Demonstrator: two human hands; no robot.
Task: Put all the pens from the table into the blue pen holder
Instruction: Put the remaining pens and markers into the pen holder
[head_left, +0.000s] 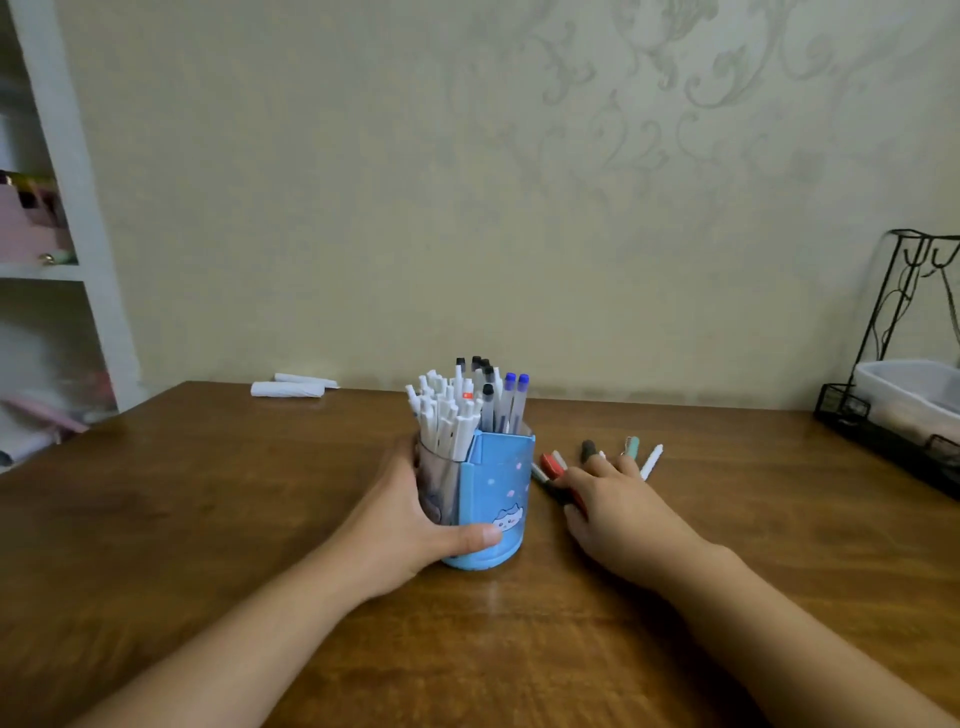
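The blue pen holder (493, 493) stands upright at the middle of the wooden table (208, 519), packed with several white, grey and blue-capped pens (457, 405). My left hand (410, 519) is wrapped around its left side and base, thumb across the front. Just right of the holder, several loose pens (592, 457) lie on the table: a red-capped one, a black-capped one, a teal-clipped one and a white one. My right hand (608, 499) lies flat over them, fingers spread, covering most of their length. I cannot tell whether any pen is gripped.
Two white rolled items (291, 387) lie at the far edge by the wall. A black wire rack (904, 374) holding a clear plastic tub stands at the right edge. White shelves (47, 270) with pink items stand at the left.
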